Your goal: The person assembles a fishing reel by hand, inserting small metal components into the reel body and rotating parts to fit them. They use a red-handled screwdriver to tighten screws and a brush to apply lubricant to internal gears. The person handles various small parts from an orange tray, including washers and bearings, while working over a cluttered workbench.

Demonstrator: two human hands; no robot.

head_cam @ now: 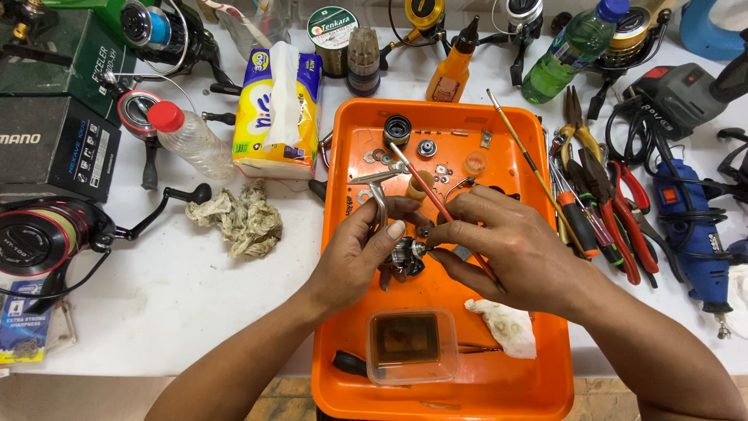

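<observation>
Nearest, at six o'clock in the orange tray (348,234), a clear tub (411,346) is seen; the reel body (401,253) is gripped by the left hand (360,253) — a red brush (440,206) is pinched in the right hand (502,245).

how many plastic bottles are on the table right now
3: a clear red-capped bottle lying left of the tissue pack, an orange nozzle bottle above the tray, a green bottle upper right. Others may be hidden.

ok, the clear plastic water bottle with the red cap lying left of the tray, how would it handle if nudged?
The bottle lies on its side on the white table, so it would probably roll. It looks nearly empty, so likely light and easily shoved. Its thin clear wall would probably dent under a firm squeeze.
</observation>
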